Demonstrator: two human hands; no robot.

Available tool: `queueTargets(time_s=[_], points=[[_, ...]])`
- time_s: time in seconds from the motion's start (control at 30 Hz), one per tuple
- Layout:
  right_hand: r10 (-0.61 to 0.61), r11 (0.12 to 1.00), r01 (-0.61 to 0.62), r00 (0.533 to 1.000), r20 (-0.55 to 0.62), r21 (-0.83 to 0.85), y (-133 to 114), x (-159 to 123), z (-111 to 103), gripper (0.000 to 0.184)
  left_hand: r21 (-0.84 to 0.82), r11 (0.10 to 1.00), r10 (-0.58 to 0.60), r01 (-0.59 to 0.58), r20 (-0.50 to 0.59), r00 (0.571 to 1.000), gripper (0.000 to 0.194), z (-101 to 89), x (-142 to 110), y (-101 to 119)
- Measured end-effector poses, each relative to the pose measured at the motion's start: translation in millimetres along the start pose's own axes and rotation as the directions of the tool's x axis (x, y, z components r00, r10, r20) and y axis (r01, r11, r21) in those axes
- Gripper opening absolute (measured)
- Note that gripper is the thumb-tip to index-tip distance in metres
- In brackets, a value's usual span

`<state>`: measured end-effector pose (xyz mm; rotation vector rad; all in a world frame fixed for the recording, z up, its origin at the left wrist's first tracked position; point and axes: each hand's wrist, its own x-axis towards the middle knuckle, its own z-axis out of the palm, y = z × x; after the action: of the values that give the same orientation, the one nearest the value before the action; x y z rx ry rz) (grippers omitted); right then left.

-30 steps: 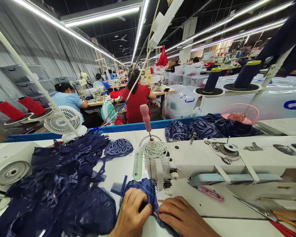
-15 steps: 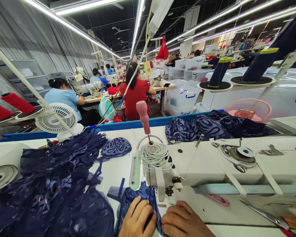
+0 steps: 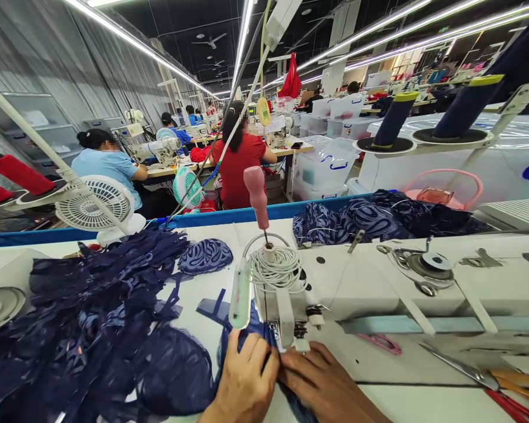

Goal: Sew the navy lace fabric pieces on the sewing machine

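At far left, red thread cones (image 3: 21,174) sit on a stand, apparently so that thread can draw off freely. Navy fabric (image 3: 97,323) is heaped across the bench (image 3: 436,405), probably to keep loose pieces within the left hand's reach, beside a patterned lace cup (image 3: 206,256) lying apart.

At center, a left hand (image 3: 247,376), its fingers side by side and slightly bent, rests on a navy lace piece (image 3: 256,322) lying at the needle end of a sewing machine (image 3: 344,270), seemingly to hold the cloth flat. Above, a pink-handled tool (image 3: 256,191) stands upright amid coiled pale cord (image 3: 275,270) atop the machine, perhaps parked there to spare bench space.

Close by, a right hand (image 3: 321,382) lies low with fingers together, its tips on the piece's edge near the needle, likely to steer it; whether either hand pinches the cloth is hidden. Beneath the machine arm lies a pink tool (image 3: 381,343), while open-looking scissors (image 3: 462,367) rest farther right, seemingly clear of the cloth but handy. Navy thread cones (image 3: 394,120) stand behind.
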<state>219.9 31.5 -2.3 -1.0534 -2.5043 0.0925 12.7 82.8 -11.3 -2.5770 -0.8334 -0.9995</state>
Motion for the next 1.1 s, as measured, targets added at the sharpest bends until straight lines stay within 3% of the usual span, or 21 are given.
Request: queueTargets(time_s=[0.1, 0.23, 0.4, 0.57, 0.73, 0.9, 1.1], points=[[-0.046, 0.999, 0.046, 0.999, 0.022, 0.029, -4.8, 2.2, -3.1, 0.031, 0.026, 0.999, 0.021, -0.020, -0.008, 1.000, 0.030, -0.6, -5.3, 2.7], [-0.049, 0.999, 0.048, 0.999, 0.013, 0.008, -6.3, 4.0, -8.2, 0.027, -0.046, 0.998, -0.052, 0.051, -0.026, 0.998, 0.037, -3.2, -9.3, -1.1], [-0.021, 1.000, 0.023, 0.991, -0.129, 0.010, -8.8, 6.0, -6.3, 0.017, 0.041, 0.996, 0.078, -0.077, -0.008, 0.997, 0.033, -5.3, -5.7, 1.2], [-0.035, 0.999, 0.027, 0.969, -0.243, -0.035, -3.4, 4.1, 8.0, 0.020, 0.015, 0.997, 0.073, -0.073, -0.033, 0.997, 0.034, -1.6, -5.5, 0.0], [-0.080, 0.994, 0.073, 0.993, -0.090, -0.078, 10.7, -3.4, 9.5, 0.026, -0.011, 1.000, 0.017, -0.017, 0.000, 1.000, 0.039, 6.2, -0.1, -11.2], [-0.074, 0.985, 0.059, 0.993, -0.088, -0.160, 11.6, -6.0, 10.0, 0.037, 0.017, 1.000, -0.013, 0.013, -0.010, 1.000, 0.037, 6.2, 2.1, -11.8], [-0.027, 0.993, -0.011, 0.950, -0.311, -0.120, -0.6, -0.5, 30.5, 0.028, -0.010, 0.999, -0.033, 0.033, -0.011, 0.999, 0.034, -4.7, -3.5, -2.2]])
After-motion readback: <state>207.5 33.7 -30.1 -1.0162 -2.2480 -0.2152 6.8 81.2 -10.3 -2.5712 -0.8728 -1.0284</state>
